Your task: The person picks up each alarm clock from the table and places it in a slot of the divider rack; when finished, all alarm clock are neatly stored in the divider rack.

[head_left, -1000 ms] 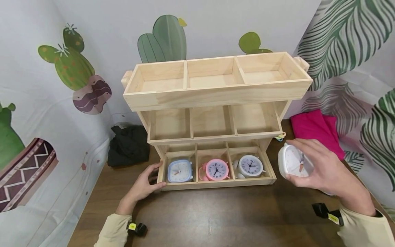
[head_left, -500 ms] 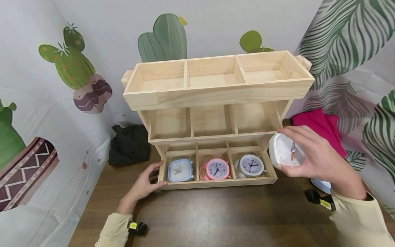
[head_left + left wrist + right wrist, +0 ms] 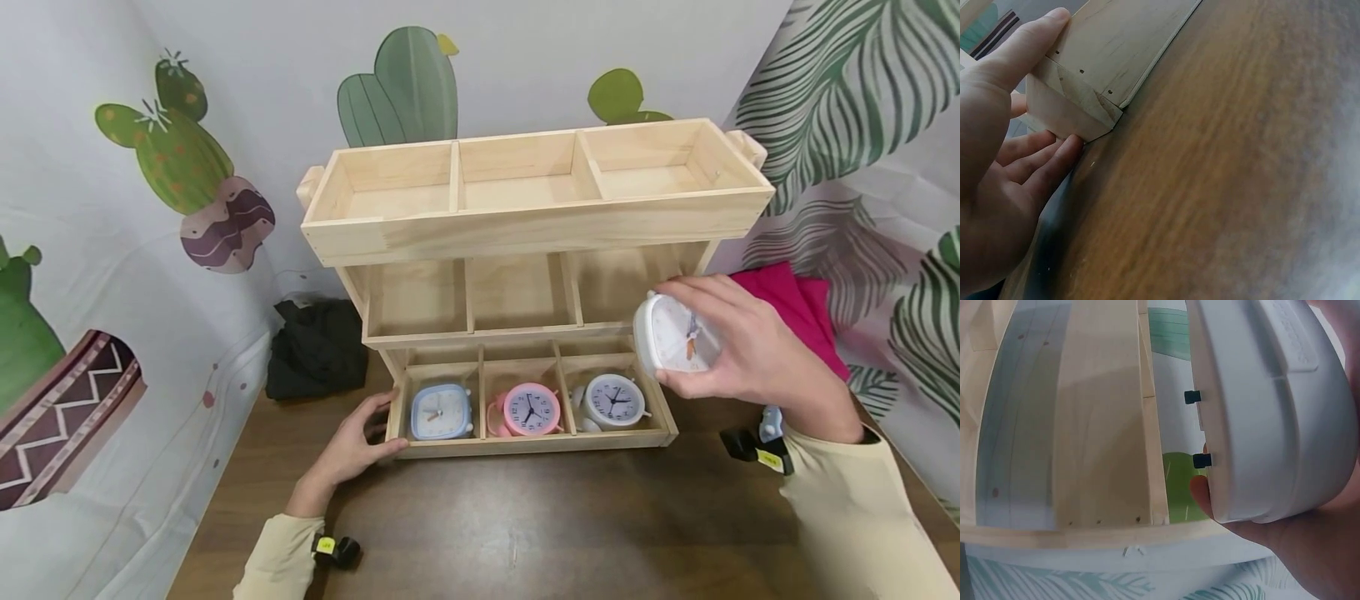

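Right hand (image 3: 738,350) gripping white clock (image 3: 667,335), hovering at 3 o'clock of wooden rack (image 3: 525,225). Left hand (image 3: 352,446) resting relaxed, fingers touching rack's bottom corner on bench (image 3: 525,525).

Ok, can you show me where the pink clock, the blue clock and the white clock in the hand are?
pink clock (image 3: 531,409), head view, middle of its dial.
blue clock (image 3: 440,412), head view, middle of its face.
white clock (image 3: 670,337), head view, bare part of its face, left of the right hand (image 3: 738,350).
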`<state>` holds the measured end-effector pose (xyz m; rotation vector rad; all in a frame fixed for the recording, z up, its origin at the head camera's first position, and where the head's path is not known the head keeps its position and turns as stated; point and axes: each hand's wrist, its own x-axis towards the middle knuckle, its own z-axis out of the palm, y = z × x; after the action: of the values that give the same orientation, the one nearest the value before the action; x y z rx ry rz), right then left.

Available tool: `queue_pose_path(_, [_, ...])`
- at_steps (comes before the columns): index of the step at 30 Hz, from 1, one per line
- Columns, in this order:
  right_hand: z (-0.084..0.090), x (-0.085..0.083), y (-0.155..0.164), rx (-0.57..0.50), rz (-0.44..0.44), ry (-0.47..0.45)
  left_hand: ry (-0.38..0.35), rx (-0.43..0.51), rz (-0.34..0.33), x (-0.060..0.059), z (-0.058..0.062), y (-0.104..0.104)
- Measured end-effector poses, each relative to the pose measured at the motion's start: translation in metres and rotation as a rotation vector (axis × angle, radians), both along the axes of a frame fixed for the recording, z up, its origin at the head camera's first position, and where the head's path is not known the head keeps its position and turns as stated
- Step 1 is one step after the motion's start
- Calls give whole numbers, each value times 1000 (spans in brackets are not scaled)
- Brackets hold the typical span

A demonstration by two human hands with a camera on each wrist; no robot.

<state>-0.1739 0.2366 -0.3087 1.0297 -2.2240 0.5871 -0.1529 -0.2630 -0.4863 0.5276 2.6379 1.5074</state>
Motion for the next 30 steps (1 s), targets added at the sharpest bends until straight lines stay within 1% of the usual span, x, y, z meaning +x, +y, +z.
queue_pose_path(4, [2, -12, -6, -9, 10, 39, -1, 3, 1, 0, -1, 0])
queue_pose_path(6, [4, -18, -9, -4, 16, 39, 11, -3, 7, -2, -8, -2])
queue_pose_path(10, [9, -27, -13, -4, 35, 20, 34, 1, 5, -4, -10, -2])
queue_pose_path(11, [10, -29, -14, -5, 38, 15, 36, 1, 4, -5, -10, -2])
queue_pose_path(13, [11, -33, -16, -12, 43, 15, 32, 7, -5, -3, -3, 0])
queue_pose_path(16, [13, -39, -19, -7, 28, 11, 21, 3, -6, -1, 0, 0])
queue_pose_path(21, [14, -47, -22, 14, -16, -42, 13, 7, -7, 0, 1, 0])
queue_pose_path(27, [16, -61, -27, -4, 14, -87, 3, 15, -3, 1, 2, 0])
queue_pose_path(30, [16, -67, -29, -14, 13, -120, 0, 15, -2, 1, 2, 0])
